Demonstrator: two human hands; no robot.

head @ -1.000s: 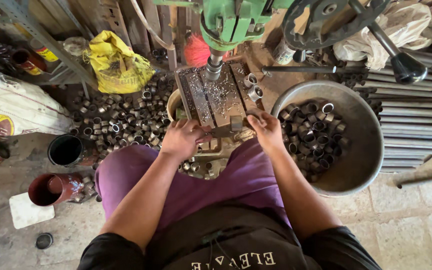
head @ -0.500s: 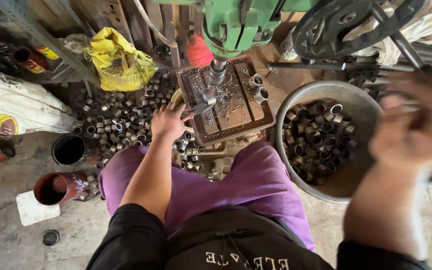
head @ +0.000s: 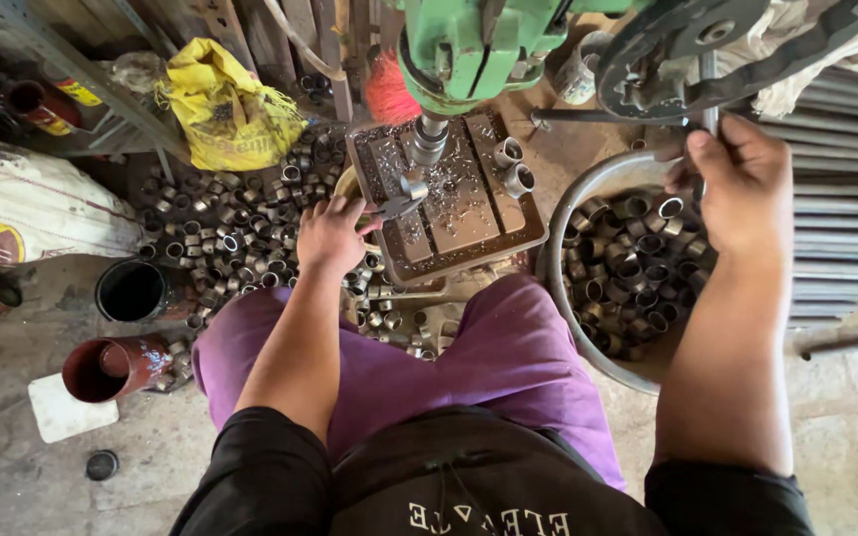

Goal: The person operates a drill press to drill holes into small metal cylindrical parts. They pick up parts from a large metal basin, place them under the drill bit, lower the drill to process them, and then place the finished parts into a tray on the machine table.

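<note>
A seated worker in purple trousers [head: 508, 347] leans over a green drill press [head: 469, 45], seen from above. The left hand [head: 330, 233] pinches a pair of pliers [head: 394, 206] that hold a small metal ring [head: 413, 186] on the drill table [head: 454, 199], right under the drill bit [head: 427, 139]. The right hand [head: 742, 184] is closed around the feed handle [head: 709, 119] above a metal basin [head: 573, 199] full of rings. Two loose rings [head: 513, 167] sit on the table's far side, and more lie heaped on the floor to the left [head: 230, 228], beside a yellow sack [head: 225, 114]. The bit could snatch the ring if the pliers slip, with bare fingers close by and metal shavings littering the table.
</note>
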